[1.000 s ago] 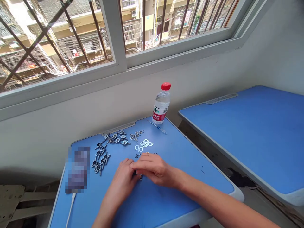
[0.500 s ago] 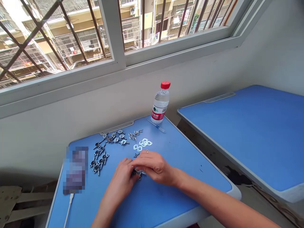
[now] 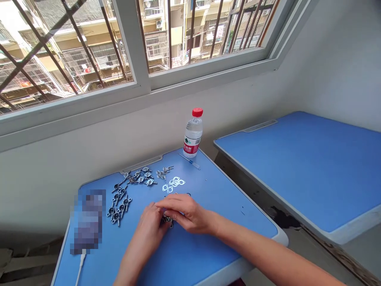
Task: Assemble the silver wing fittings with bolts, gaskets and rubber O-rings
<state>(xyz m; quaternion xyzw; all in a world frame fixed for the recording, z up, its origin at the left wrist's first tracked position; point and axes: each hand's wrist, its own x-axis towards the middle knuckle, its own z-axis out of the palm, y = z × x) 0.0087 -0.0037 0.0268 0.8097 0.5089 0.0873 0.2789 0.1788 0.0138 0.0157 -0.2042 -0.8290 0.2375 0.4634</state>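
Below the window (image 3: 143, 75) spreads your blue desk (image 3: 229, 204). Your right hand (image 3: 187, 213) arches over your left hand (image 3: 151, 223), its fingers pressed together; their tips are hidden, so whether they pinch anything, I cannot tell. The bottle (image 3: 193, 137) stands at the desk's far corner. Clustered metal parts (image 3: 122, 207) lie left of your hands, flat silver plates (image 3: 175, 182) just beyond them. Smallest is the metal piece (image 3: 168, 218), between your palms, apparently pinched by your left thumb and fingers. Since half a second ago, your view has turned slightly right while your hands stay together, which suggests you're working the same piece.
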